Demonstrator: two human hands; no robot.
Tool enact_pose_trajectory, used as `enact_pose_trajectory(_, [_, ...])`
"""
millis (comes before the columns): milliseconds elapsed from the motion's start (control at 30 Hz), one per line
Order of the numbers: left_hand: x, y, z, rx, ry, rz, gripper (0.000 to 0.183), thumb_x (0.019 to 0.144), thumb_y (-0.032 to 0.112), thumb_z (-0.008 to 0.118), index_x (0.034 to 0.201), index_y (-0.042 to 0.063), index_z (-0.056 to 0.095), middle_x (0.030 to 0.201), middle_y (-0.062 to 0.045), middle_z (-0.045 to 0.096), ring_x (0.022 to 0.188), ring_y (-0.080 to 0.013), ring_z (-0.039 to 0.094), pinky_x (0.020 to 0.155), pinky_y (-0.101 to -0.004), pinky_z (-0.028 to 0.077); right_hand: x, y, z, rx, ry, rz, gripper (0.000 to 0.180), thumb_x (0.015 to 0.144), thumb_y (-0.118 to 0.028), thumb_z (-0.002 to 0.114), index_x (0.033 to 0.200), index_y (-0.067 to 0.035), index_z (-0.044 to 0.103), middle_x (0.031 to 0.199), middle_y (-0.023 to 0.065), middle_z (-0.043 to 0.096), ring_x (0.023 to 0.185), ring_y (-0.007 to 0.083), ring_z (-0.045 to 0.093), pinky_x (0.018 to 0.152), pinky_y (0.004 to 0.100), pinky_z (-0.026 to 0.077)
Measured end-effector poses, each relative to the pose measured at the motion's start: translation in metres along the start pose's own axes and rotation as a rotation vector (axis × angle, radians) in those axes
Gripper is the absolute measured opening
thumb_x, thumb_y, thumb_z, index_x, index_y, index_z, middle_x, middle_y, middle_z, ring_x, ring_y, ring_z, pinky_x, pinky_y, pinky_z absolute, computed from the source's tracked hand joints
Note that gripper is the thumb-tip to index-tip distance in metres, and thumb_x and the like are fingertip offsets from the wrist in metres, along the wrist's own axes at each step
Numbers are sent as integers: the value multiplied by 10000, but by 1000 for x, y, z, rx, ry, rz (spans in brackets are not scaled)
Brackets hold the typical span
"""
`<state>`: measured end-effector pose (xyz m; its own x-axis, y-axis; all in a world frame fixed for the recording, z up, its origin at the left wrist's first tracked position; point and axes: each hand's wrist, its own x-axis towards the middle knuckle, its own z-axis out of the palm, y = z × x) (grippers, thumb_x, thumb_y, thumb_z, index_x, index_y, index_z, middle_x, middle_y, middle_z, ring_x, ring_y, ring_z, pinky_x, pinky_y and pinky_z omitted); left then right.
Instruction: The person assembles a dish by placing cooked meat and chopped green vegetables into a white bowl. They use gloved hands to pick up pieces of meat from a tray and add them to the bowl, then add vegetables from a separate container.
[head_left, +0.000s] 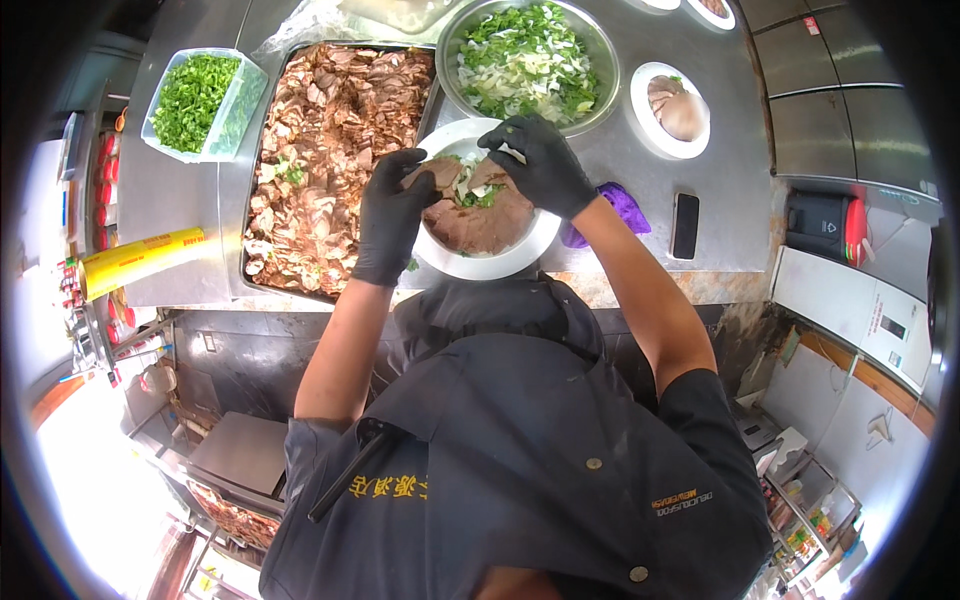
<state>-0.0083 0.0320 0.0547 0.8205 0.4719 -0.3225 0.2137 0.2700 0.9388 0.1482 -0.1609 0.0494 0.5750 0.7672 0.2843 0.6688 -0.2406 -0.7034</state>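
A white plate (480, 265) sits before me near the counter's edge. Overlapping slices of brown cooked meat (480, 221) ring its inside, around chopped green herbs and white onion-like pieces (478, 191). My left hand (395, 214), in a black glove, reaches over the plate's left rim and pinches a meat slice (441, 174). From the upper right, my black-gloved right hand (544, 161) bends over the plate with its fingertips at another meat slice (491, 174). The fingers partly hide both slices.
A metal tray of sliced meat (341, 135) lies left of the plate. Behind stands a steel bowl of greens (529, 64). Around them are a plastic tub of chopped herbs (191, 101), a yellow roll (142, 259), a purple cloth (619, 214), a phone (685, 225) and another plate (649, 142).
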Motion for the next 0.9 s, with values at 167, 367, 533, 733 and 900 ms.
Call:
enact_pose_trajectory(167, [19,-2,26,-43,33,-53,282,989,68,737,1252,5,657,1095,-74,723,890,-143,708,763,-281,592,-12,-17,8,245,47,240,208,903,-103,763,1109,-74,773,1013,158,741,971,346,708,841,442,570])
enact_pose_trajectory(367, [42,-6,19,90,-113,-64,221,963,70,752,1159,-5,681,1005,-75,744,898,-165,733,787,-295,607,-23,-5,-4,-214,-88,2,197,871,-171,775,1056,-111,809,980,118,761,926,351,708,838,457,591])
enact_pose_trajectory(533, [49,-11,19,155,-156,-74,223,959,17,700,1169,-16,767,1074,-86,778,926,-156,723,861,-291,588,-26,-7,1,-109,-21,153,187,880,-143,742,1050,-136,818,983,118,764,955,348,706,849,465,589])
enact_pose_trajectory(733, [47,2,24,288,-153,-119,285,952,21,688,1215,3,797,1088,-77,799,932,-121,697,899,-270,546,-27,8,4,-212,-41,55,184,882,-107,697,1018,-142,816,946,117,756,944,336,707,827,470,590])
enact_pose_trajectory(900, [45,7,21,316,-171,-113,290,946,24,705,1222,-3,792,1110,-76,798,970,-120,705,915,-272,552,-25,7,4,-381,-55,-61,163,894,-106,665,993,-133,792,899,86,732,874,307,693,770,451,584])
